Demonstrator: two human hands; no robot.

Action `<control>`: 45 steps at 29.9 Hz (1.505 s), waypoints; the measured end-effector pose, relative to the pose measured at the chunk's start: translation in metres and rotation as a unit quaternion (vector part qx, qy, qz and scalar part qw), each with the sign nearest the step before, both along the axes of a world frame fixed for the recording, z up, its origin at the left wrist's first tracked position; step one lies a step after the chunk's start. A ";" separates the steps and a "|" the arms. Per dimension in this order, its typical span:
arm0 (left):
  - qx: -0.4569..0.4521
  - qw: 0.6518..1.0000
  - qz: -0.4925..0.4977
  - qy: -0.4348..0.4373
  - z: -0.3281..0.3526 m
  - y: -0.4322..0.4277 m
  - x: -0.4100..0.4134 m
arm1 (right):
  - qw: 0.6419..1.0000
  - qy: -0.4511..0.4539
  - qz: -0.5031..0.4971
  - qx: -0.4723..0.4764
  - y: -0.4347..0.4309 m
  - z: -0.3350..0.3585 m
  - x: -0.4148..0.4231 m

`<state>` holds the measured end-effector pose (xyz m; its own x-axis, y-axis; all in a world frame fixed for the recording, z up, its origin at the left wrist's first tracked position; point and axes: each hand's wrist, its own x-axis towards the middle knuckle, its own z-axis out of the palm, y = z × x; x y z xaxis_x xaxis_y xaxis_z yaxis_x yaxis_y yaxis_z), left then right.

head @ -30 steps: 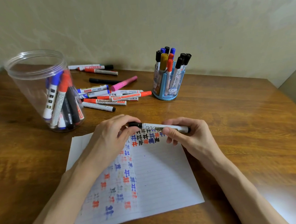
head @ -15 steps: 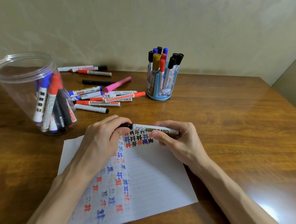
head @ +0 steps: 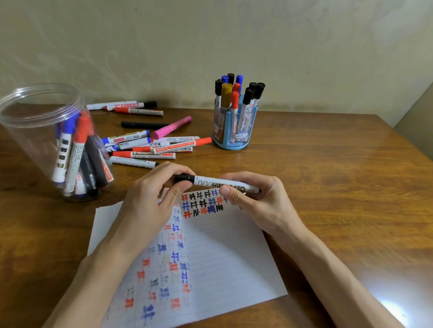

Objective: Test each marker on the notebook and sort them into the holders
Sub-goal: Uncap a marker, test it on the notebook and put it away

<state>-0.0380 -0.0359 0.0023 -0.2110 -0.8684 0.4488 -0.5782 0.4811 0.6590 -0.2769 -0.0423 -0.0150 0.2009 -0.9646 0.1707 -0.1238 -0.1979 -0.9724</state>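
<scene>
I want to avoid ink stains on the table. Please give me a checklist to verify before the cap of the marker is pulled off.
1. Right hand grips the barrel of the whiteboard marker: ok.
2. Left hand fingers on the black cap: ok.
3. Marker is above the notebook page, near its top edge: ok.
4. Free lines remain on the page for a test mark: ok.
5. Clear jar and blue holder stand upright, open: ok.
6. Ink still works: cannot tell.
</scene>
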 end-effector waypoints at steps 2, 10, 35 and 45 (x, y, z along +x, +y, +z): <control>0.003 1.000 0.010 0.030 0.003 0.001 0.001 | 1.000 0.003 0.008 -0.009 0.001 0.002 0.002; 0.069 0.975 0.005 0.212 0.025 0.009 -0.002 | 0.998 0.040 0.034 -0.037 0.001 0.006 0.013; -0.281 0.916 0.183 0.220 0.151 -0.006 0.132 | 0.985 0.106 0.124 -0.062 -0.030 0.041 0.123; -0.173 0.940 0.293 0.016 0.099 -0.020 0.146 | 0.986 0.125 0.095 -0.055 -0.035 0.031 0.116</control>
<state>0.1077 -0.0559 0.1018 0.2755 -0.6329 0.7236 -0.7935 0.2753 0.5428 -0.1606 -0.0775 0.0162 0.4260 -0.8835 0.1948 -0.3079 -0.3440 -0.8870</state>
